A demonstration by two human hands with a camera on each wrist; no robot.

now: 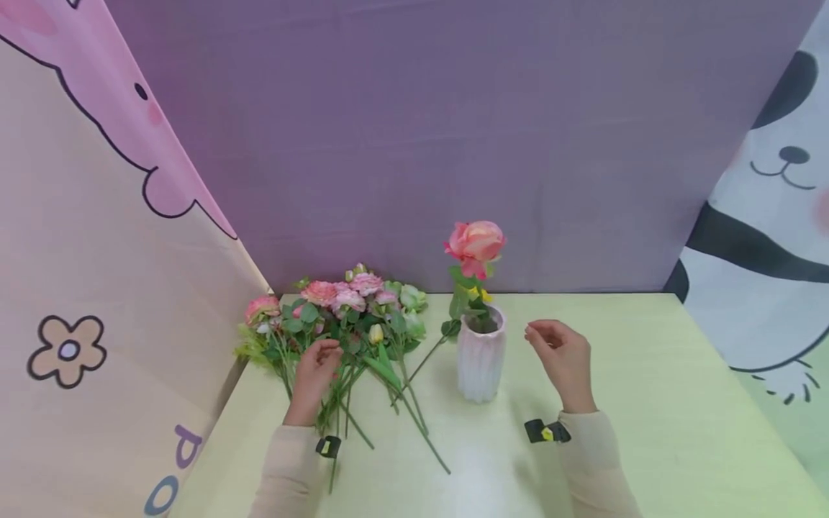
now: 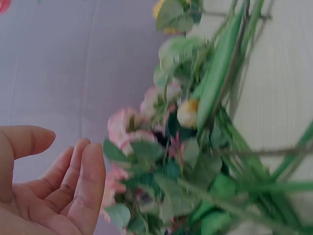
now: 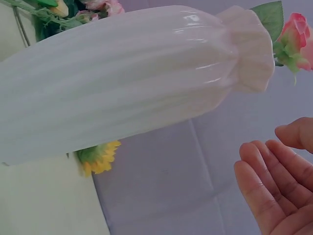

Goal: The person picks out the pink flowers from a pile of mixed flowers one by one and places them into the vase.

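A white-and-pink ribbed vase [image 1: 481, 367] stands upright on the table, with a large pink-and-peach flower [image 1: 476, 244] rising from its mouth. My right hand [image 1: 565, 360] hovers to the right of the vase, apart from it; its fingers are loosely bent and hold nothing in the right wrist view. On the left lies a pile of artificial flowers, with pink blooms [image 1: 350, 295], green leaves and long stems. Over the near side of that pile hangs my left hand [image 1: 315, 378], fingers relaxed around nothing. Close to it lies a pale yellow tulip [image 1: 376, 333].
A yellow flower [image 3: 100, 157] shows behind the vase in the right wrist view. Loose stems [image 1: 421, 424] reach toward the table's front. A purple cloth wall [image 1: 414, 144] closes off the back, with printed panels at both sides. Bare table [image 1: 660, 403] extends on the right.
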